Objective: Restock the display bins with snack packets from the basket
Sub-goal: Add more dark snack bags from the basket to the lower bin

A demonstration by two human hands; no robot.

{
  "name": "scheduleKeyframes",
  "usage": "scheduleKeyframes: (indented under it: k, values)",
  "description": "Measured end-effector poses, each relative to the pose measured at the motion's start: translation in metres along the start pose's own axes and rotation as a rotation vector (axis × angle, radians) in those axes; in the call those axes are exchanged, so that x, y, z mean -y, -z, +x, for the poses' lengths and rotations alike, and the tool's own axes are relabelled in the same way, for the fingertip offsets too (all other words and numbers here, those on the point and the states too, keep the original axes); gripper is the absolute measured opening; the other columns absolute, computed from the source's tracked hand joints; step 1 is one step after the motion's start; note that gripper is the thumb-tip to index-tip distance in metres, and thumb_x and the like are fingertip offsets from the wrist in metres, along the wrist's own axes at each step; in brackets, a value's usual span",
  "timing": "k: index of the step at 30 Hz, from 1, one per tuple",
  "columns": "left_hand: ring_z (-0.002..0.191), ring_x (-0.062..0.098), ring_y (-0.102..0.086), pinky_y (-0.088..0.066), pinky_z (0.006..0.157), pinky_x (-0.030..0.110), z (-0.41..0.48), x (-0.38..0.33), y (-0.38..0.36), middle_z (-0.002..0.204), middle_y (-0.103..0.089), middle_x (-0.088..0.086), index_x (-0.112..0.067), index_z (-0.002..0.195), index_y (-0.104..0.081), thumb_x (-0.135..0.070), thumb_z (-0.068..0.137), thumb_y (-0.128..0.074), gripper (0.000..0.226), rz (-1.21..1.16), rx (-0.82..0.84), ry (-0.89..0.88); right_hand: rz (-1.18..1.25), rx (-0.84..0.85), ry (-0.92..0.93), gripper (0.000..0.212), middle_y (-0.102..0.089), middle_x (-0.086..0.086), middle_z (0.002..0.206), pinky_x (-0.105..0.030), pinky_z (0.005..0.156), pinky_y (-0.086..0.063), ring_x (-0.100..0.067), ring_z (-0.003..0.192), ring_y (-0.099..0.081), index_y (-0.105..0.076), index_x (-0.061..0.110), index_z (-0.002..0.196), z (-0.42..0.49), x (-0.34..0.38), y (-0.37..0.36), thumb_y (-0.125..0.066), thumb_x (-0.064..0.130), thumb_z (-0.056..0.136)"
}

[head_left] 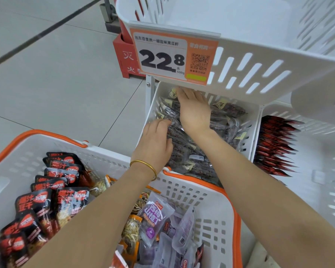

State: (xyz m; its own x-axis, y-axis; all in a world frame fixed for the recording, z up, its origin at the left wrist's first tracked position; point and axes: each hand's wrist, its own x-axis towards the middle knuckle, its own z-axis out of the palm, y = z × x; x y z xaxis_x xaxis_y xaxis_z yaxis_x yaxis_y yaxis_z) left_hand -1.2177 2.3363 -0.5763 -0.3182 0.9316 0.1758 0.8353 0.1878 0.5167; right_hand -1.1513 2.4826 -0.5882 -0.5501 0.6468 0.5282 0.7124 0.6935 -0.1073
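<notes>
A white display bin on the lower shelf holds several clear packets of dark snacks. My right hand lies flat, palm down, on the packets at the back of the bin, fingers straight and reaching under the upper bin. My left hand, a gold bangle on its wrist, rests on the packets at the bin's left front, fingers bent over a packet's edge. The white basket with an orange rim sits below, holding black-and-red packets, a purple packet and seed packets.
An upper white slotted bin with an orange price tag reading 22.8 overhangs my hands. To the right, another bin holds a row of black-and-red packets. A red stand stands on the grey tiled floor at left.
</notes>
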Motion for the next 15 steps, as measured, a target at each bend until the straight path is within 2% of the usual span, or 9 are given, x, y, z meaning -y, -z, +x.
scheduleKeyframes:
  k: [2,4,6,8,10,15]
  values:
    - [0.129,0.018,-0.031,-0.029,0.108,0.028,0.000,0.000,0.000,0.136,-0.041,0.006,-0.012,0.135,-0.040,-0.010,0.091,-0.050,0.046,0.006,0.000,-0.004,0.087,0.014,-0.002,0.054,-0.063,-0.011,0.118,-0.043,0.080,-0.051,-0.037,0.102,-0.059,-0.055,0.009,0.128,0.000,-0.005,0.009,-0.051,-0.006,0.077]
    - [0.128,0.018,-0.032,-0.029,0.108,0.029,0.000,0.001,0.000,0.135,-0.042,0.006,-0.011,0.135,-0.040,-0.010,0.091,-0.050,0.045,0.006,-0.004,-0.003,0.092,-0.089,0.009,0.048,-0.064,-0.011,0.113,-0.041,0.077,-0.050,-0.037,0.097,-0.059,-0.056,0.011,0.128,-0.007,-0.009,0.019,-0.050,0.000,0.082]
    - [0.128,0.018,-0.032,-0.029,0.108,0.028,0.000,0.001,0.000,0.135,-0.042,0.006,-0.011,0.135,-0.040,-0.011,0.091,-0.050,0.045,0.002,-0.008,-0.004,0.019,-0.112,0.078,0.045,-0.060,-0.008,0.122,-0.044,0.088,-0.046,-0.035,0.106,-0.054,-0.050,0.016,0.134,-0.018,-0.010,0.020,-0.048,0.015,0.089]
    - [0.129,0.018,-0.031,-0.030,0.108,0.029,0.001,0.001,-0.001,0.136,-0.042,0.006,-0.012,0.135,-0.040,-0.011,0.091,-0.050,0.045,-0.002,-0.013,-0.006,-0.060,-0.015,0.123,0.047,-0.052,-0.006,0.136,-0.052,0.101,-0.038,-0.035,0.117,-0.049,-0.044,0.020,0.140,-0.026,-0.010,0.015,-0.040,0.033,0.094]
    - [0.129,0.018,-0.031,-0.030,0.108,0.029,0.001,0.000,-0.001,0.136,-0.042,0.006,-0.012,0.135,-0.039,-0.011,0.091,-0.050,0.046,-0.005,-0.014,-0.003,-0.107,0.059,0.083,0.051,-0.050,-0.005,0.139,-0.056,0.103,-0.034,-0.037,0.120,-0.047,-0.045,0.023,0.139,-0.021,-0.008,0.011,-0.033,0.045,0.095]
    - [0.127,0.018,-0.032,-0.031,0.106,0.029,0.000,0.001,-0.001,0.135,-0.043,0.007,-0.012,0.134,-0.041,-0.010,0.090,-0.051,0.045,-0.009,-0.015,-0.003,-0.172,0.202,0.050,0.053,-0.047,0.000,0.141,-0.055,0.102,-0.032,-0.035,0.121,-0.046,-0.048,0.025,0.136,-0.013,0.002,0.005,-0.025,0.052,0.096]
